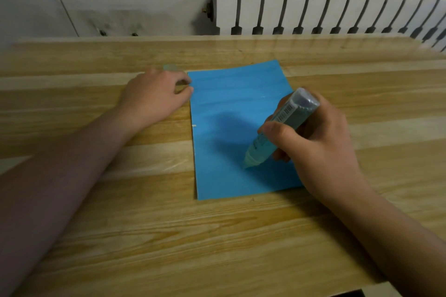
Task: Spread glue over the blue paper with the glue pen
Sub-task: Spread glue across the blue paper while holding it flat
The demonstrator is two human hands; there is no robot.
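The blue paper [231, 108] lies flat near the middle of the wooden table [169, 236], long side running away from the person. The glue pen [277, 128] stands tilted on it, its pale tip touching the lower middle of the sheet and its flat end leaning up and to the right. The right hand [321, 142] grips the pen's barrel, fingers and thumb curled round it. The left hand [154, 96] rests on the table with curled fingertips at the paper's upper left edge. A small pale object [171, 67] shows just past its knuckles, but blur hides whether the hand pinches anything. A white radiator [313, 9] stands against the wall behind the table.
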